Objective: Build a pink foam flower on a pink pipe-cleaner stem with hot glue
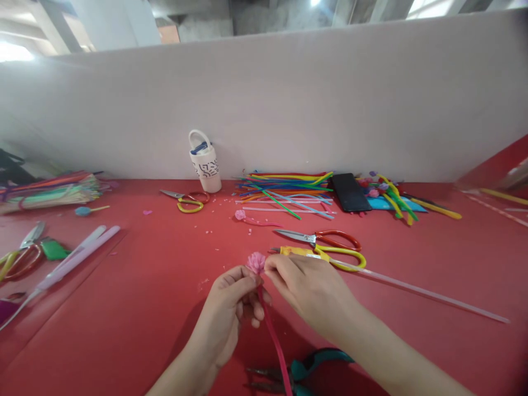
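Note:
A small frilly pink flower point(256, 262) tops a long, thin, darker pink stem point(274, 338) that hangs down toward me. My left hand point(231, 300) is closed, pinching the stem just under the flower head. At the head's right side, the thumb and fingertips of my right hand point(307, 280) are pressed together on its edge. Beneath the stem lie pliers point(305, 366) with teal handles. Just beyond my right hand are scissors point(317, 242) with red and yellow handles, a yellow-wrapped tool point(295, 251) and a long pale pink straw point(429, 294).
Behind lie a pile of coloured straws point(284, 187), another pink flower point(240, 215), a black phone point(350, 192) and a white tumbler point(206, 168) against the grey partition point(264, 104). More scissors point(185, 201) rest left of centre. A pale pink hair straightener-like tool point(78, 258) lies at left.

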`<state>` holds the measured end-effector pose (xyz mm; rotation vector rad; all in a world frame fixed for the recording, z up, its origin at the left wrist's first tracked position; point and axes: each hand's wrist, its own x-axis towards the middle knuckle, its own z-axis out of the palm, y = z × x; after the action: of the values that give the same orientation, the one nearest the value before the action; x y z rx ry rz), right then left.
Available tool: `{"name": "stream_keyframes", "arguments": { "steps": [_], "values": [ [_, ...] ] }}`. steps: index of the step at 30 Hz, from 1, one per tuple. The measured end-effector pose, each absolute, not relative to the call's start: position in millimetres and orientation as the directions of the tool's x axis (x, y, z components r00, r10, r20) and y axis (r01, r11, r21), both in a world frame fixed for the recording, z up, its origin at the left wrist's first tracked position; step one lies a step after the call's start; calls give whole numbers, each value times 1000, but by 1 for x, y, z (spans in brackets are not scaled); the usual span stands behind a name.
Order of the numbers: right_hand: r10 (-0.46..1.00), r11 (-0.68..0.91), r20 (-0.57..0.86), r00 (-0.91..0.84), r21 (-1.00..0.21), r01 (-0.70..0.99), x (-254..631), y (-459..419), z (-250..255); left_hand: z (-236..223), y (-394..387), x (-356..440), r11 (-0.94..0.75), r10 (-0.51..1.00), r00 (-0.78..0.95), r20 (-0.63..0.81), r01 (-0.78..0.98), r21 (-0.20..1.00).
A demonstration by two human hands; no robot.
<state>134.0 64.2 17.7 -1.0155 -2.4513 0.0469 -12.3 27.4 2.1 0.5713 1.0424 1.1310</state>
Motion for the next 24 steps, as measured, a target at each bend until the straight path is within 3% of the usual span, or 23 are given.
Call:
{"name": "stream_keyframes", "arguments": {
  "steps": [13, 15, 16, 18, 20, 22, 24],
  "values": [
    [614, 765, 471, -633, -157, 625, 135, 60, 15, 0, 26, -12, 340, 934, 71, -349, -469, 815],
    [643, 749, 484, -593, -237, 619, 135, 58, 20, 0, 25, -12, 316, 942, 58, -331, -489, 813],
    [689, 716, 474, -548, -331, 614, 135, 58, 24, 0, 25, -12, 294, 948, 43, -314, -494, 819],
    [831, 552, 352, -431, -615, 563, 136, 58, 32, 1, 26, -12, 230, 964, -10, -267, -482, 846],
    [925, 241, 75, -373, -873, 424, 135, 58, 40, 3, 25, -12, 151, 977, -73, -202, -435, 888],
    [895, -59, -176, -409, -957, 284, 134, 57, 45, 5, 24, -12, 66, 983, -134, -123, -368, 928],
    [843, -235, -286, -456, -958, 166, 133, 56, 47, 8, 22, -12, -17, 983, -178, -39, -301, 953]
  ]
}}
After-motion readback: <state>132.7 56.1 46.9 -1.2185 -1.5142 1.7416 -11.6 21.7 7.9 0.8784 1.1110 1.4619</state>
